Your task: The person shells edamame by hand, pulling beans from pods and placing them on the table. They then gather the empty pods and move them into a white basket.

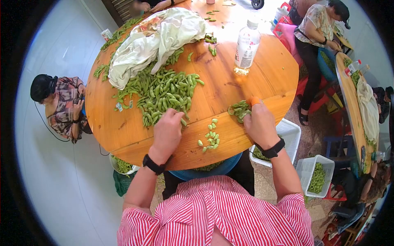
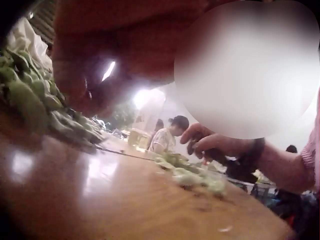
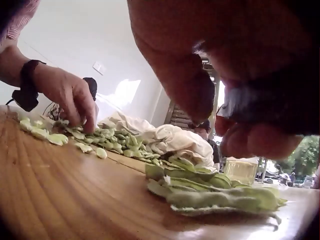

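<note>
My left hand [image 1: 167, 130] reaches down at the near edge of a heap of green edamame pods [image 1: 164, 94], its fingertips right at the pods. I cannot tell whether its fingers pinch one. Over a small bunch of flattened pods [image 3: 215, 192], my right hand [image 1: 261, 125] hangs with fingers loosely bent. Nothing shows between its thumb and fingers in the right wrist view; one finger wears an orange covering [image 1: 256, 100]. Between the hands, several shelled beans [image 1: 212, 139] lie loose on the wooden table [image 1: 230, 139].
A pale cloth [image 1: 156, 41] covers the heap's far part. A plastic bottle [image 1: 247, 47] stands beyond my right hand. Below the table are a blue basin [image 1: 234, 164] and white baskets [image 1: 301, 172]. People sit at left and at another table [image 1: 349, 94] on the right.
</note>
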